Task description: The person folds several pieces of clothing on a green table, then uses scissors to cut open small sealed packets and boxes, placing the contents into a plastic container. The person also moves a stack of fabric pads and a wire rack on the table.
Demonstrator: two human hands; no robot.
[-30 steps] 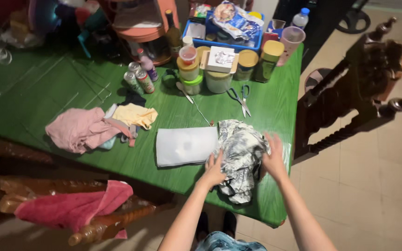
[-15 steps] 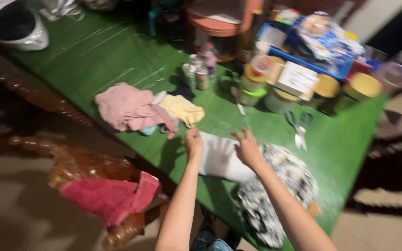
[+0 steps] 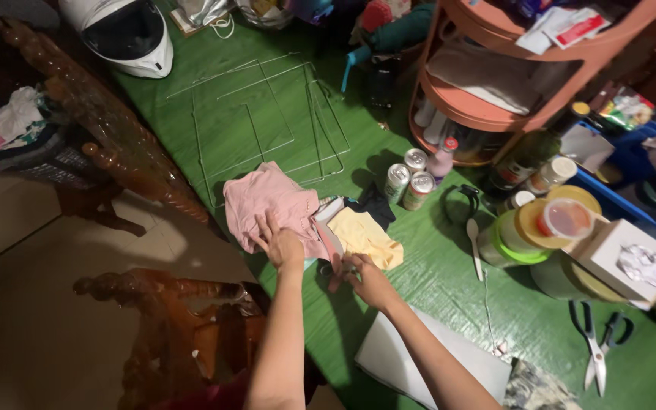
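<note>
My left hand (image 3: 280, 243) lies with spread fingers on a crumpled pink cloth (image 3: 266, 199) near the left edge of the green table (image 3: 267, 114). My right hand (image 3: 364, 278) is just right of it, fingers pinching the near edge of a yellow cloth (image 3: 366, 235). A dark cloth (image 3: 373, 203) lies behind the yellow one. A folded white cloth (image 3: 396, 357) lies under my right forearm, and a patterned grey cloth (image 3: 537, 387) shows at the bottom edge.
Three cans (image 3: 408, 181) and a pink bottle (image 3: 442, 158) stand behind the cloths. Jars (image 3: 521, 231), a white box (image 3: 620, 258), scissors (image 3: 594, 342), a spoon (image 3: 474, 247), an orange rack (image 3: 510, 68), wire frames (image 3: 267, 114), a white helmet (image 3: 127, 34), carved wooden chairs (image 3: 161, 326).
My view swung left along the table. Both hands left the patterned grey cloth and moved over the white cloth to the pink and yellow cloths.
</note>
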